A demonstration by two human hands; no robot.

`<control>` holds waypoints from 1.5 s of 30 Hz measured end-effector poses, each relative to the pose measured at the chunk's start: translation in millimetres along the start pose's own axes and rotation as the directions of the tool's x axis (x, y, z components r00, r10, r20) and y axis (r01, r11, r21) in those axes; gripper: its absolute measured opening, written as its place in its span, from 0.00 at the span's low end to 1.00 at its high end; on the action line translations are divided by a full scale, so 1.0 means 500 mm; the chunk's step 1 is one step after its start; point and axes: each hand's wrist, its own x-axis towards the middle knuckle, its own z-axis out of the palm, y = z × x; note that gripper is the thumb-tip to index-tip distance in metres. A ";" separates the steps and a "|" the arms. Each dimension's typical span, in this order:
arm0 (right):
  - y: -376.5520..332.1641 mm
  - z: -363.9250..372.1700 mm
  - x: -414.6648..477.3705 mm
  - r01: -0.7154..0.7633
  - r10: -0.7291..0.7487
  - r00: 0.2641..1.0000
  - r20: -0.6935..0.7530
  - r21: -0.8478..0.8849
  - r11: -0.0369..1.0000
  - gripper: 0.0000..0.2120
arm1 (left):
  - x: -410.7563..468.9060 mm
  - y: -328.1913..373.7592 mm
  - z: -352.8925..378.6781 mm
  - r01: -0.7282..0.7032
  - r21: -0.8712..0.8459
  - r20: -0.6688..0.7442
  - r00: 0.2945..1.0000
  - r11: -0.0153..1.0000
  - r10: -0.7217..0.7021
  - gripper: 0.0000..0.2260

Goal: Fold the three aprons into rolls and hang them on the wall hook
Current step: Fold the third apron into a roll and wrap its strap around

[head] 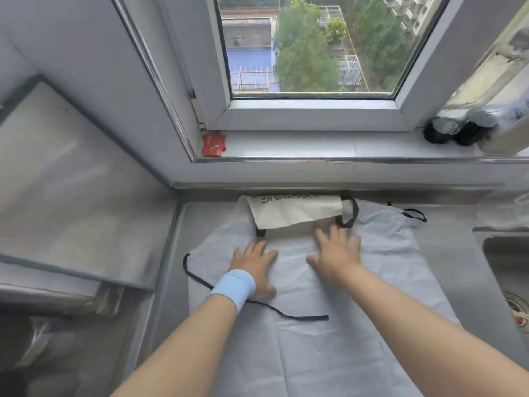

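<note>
Progress: early, I judge. The cream apron lies folded at 12 o'clock by the wall, no hook is in view, and I can't make out a third apron.
Pale apron: spread unrolled on the table, under both my palms and running down to 6 o'clock.
Left hand: released, flat on the cloth.
Right hand: released, fingers splayed, tips just short of the cream apron.
Left to do: rolling this one, then hanging them all.
</note>
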 end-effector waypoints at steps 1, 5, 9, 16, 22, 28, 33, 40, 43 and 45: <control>-0.005 0.002 -0.008 0.013 -0.014 0.998 -0.069 -0.017 1.000 0.33 | 0.006 0.000 0.003 0.000 0.024 0.020 1.000 1.000 -0.001 0.40; -0.031 0.055 -0.056 0.263 -0.247 0.938 -0.242 0.035 0.964 0.15 | 0.024 0.008 -0.007 0.015 0.055 0.013 1.000 0.998 -0.016 0.40; -0.045 0.097 -0.113 0.464 -0.423 0.847 -0.322 0.061 0.884 0.17 | 0.005 0.020 -0.001 0.019 -0.068 -0.146 0.989 0.998 -0.029 0.31; -0.072 0.117 -0.152 0.471 -0.461 0.863 -0.208 0.001 0.882 0.05 | -0.122 0.018 0.047 0.177 -0.352 -0.274 0.919 0.919 -0.282 0.15; -0.075 0.104 -0.200 0.410 -0.405 0.912 -0.064 0.187 0.893 0.09 | -0.257 0.016 0.139 0.503 -0.447 -0.115 0.787 0.739 -0.606 0.20; -0.124 0.082 -0.336 0.023 -0.527 0.778 0.343 0.822 0.569 0.05 | -0.362 0.003 0.203 0.708 -0.521 0.119 0.614 0.477 -0.781 0.30; -0.146 0.111 -0.359 0.146 -0.346 0.839 0.420 0.438 0.887 0.06 | -0.395 0.007 0.222 0.694 -0.577 0.178 0.621 0.430 -0.764 0.31; -0.132 0.178 -0.391 0.044 -0.066 0.992 0.106 0.197 0.979 0.14 | -0.420 -0.005 0.256 0.690 -0.589 0.221 0.638 0.420 -0.737 0.28; -0.128 0.228 -0.424 0.157 -0.154 0.988 -0.029 0.219 0.963 0.14 | -0.434 -0.017 0.259 0.679 -0.570 0.209 0.665 0.463 -0.717 0.13; -0.128 0.245 -0.441 0.200 -0.194 0.980 -0.051 0.195 0.960 0.18 | -0.436 -0.023 0.261 0.624 -0.612 0.182 0.710 0.487 -0.680 0.11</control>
